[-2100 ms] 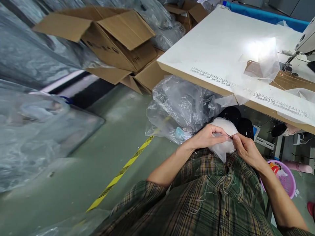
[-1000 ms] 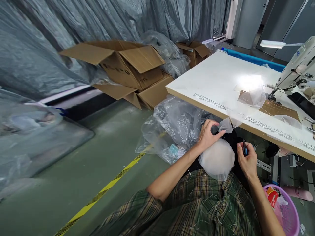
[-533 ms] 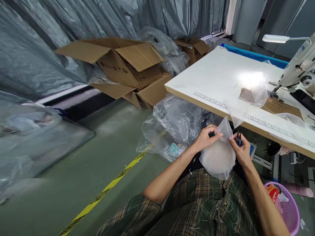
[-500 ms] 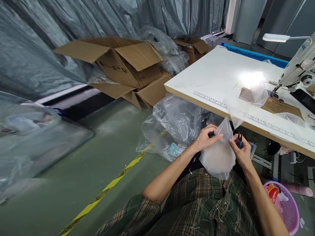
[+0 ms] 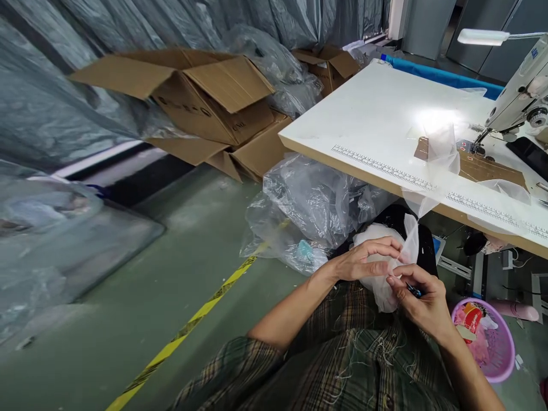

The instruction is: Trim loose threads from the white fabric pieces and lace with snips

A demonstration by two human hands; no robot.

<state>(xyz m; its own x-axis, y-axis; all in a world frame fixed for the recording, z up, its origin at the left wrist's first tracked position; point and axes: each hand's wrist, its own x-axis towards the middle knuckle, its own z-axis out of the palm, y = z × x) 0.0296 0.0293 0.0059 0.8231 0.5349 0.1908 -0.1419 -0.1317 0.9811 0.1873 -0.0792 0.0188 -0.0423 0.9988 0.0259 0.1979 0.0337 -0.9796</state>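
A piece of sheer white fabric lies bunched over my lap. A strip of it rises beside my fingers toward the table edge. My left hand reaches over the fabric, fingers long and thumb below, with the cloth's edge between their tips. Thumb and forefinger of my right hand pinch that edge close to the left fingertips. Small dark-bladed thread snips with a blue part are tucked inside the right hand; their handles are mostly hidden.
A white sewing table with printed rulers carries a sewing machine, brown card and more sheer fabric. Clear plastic bags and open cardboard boxes lie left of it. A purple basket stands at right.
Both hands have come lower and closer together. The fabric, spread flat and pointed before, is now gathered and bunched. The snips' blades, upright before, now lie tilted within the right hand.
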